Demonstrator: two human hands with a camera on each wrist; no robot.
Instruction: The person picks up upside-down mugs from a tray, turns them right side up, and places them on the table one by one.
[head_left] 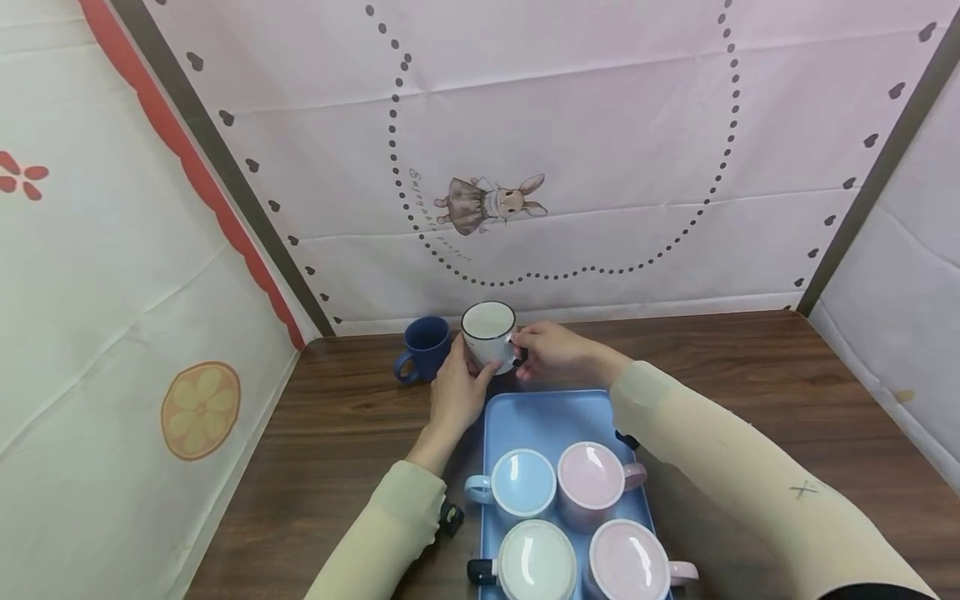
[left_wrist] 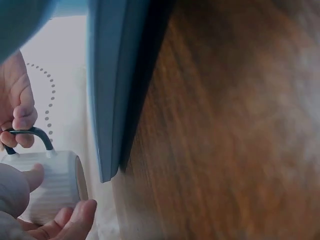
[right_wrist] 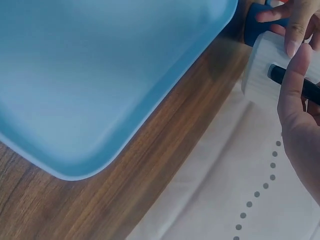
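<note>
A white mug [head_left: 483, 337] with a dark rim and a black handle is held in both hands near the back edge of the table. My left hand [head_left: 457, 393] grips its ribbed body, thumb on the near side and fingers round the lower part. The right hand [head_left: 557, 350] pinches the black handle [left_wrist: 37, 132], seen in the left wrist view. Just left of the white mug stands a dark blue mug [head_left: 427, 340], its handle pointing left toward the front. In the right wrist view, the fingers cover part of the white mug [right_wrist: 261, 72].
A light blue tray [head_left: 551, 414] lies in front of the hands. On its near half stand a light blue mug [head_left: 523, 483], two pink mugs [head_left: 591, 475] and a white mug with a black handle [head_left: 537, 560]. A printed cloth wall [head_left: 600, 183] rises behind the table.
</note>
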